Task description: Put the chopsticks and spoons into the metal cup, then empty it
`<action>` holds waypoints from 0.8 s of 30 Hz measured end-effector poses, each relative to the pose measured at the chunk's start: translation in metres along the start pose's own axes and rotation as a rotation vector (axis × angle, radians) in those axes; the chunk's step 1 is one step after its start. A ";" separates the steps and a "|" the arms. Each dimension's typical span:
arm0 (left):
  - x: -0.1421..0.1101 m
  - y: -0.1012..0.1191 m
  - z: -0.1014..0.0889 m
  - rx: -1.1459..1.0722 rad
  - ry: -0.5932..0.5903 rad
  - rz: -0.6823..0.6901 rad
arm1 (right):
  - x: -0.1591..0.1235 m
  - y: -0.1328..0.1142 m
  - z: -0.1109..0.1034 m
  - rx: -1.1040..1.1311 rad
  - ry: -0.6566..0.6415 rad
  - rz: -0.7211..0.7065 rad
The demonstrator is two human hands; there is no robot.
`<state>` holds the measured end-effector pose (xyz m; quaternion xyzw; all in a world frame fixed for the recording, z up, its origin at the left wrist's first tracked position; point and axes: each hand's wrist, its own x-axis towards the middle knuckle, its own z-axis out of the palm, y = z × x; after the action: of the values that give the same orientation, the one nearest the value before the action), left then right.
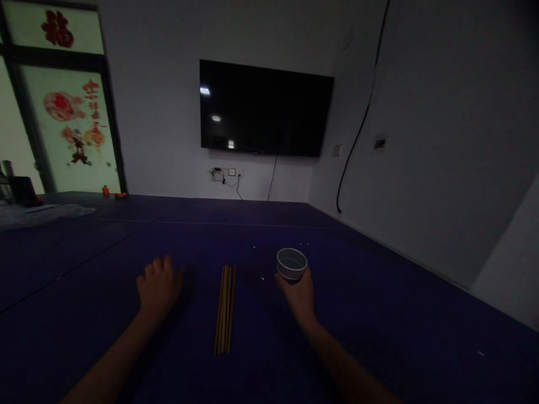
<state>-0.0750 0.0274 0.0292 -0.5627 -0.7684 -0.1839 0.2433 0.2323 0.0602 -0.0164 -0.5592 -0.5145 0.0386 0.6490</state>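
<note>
"On the left of the purple worktop (185, 233), the left hand (159, 286) holds nothing I can see: fingers loosely bent, thumb out to the side, so that grip is spread. What's the risk there?"

"A careless sideways sweep, I'd say. Just right of it, between the two hands, the wooden chopsticks (224, 308) lie in a loose row, pointing away from the person. Nothing visible ties them, and the rightmost one sits a bit apart at its far end. One bump and they'd probably roll and fan out."

"Yeah, fair. And past the little white scrap (263, 279)?"

"There's the grey cup (289, 274), mouth up, well apart from the chopsticks. The right hand (301, 294) has its grip wrapped round the near side, thumb on the left, fingers mostly hidden on the right. Can't tell if the base touches down."

"So, a slip?"

"Possible. If the hold is lopsided, the cup could tip; squeeze too hard and it might pop out. Too dim to make out the material."
</note>
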 end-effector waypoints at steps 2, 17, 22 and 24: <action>0.002 -0.011 0.005 0.066 -0.067 -0.081 | -0.001 0.009 0.002 -0.010 -0.002 0.049; 0.010 -0.028 0.017 0.029 -0.420 -0.195 | -0.002 0.010 0.002 -0.084 0.038 0.029; 0.010 -0.025 0.016 0.026 -0.425 -0.179 | -0.007 -0.018 -0.009 -0.213 0.203 -0.341; 0.009 -0.024 0.017 0.024 -0.408 -0.166 | -0.017 -0.031 -0.013 -0.210 0.166 -0.602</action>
<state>-0.1033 0.0363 0.0206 -0.5199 -0.8476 -0.0766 0.0735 0.2171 0.0290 -0.0016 -0.4470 -0.6031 -0.2539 0.6099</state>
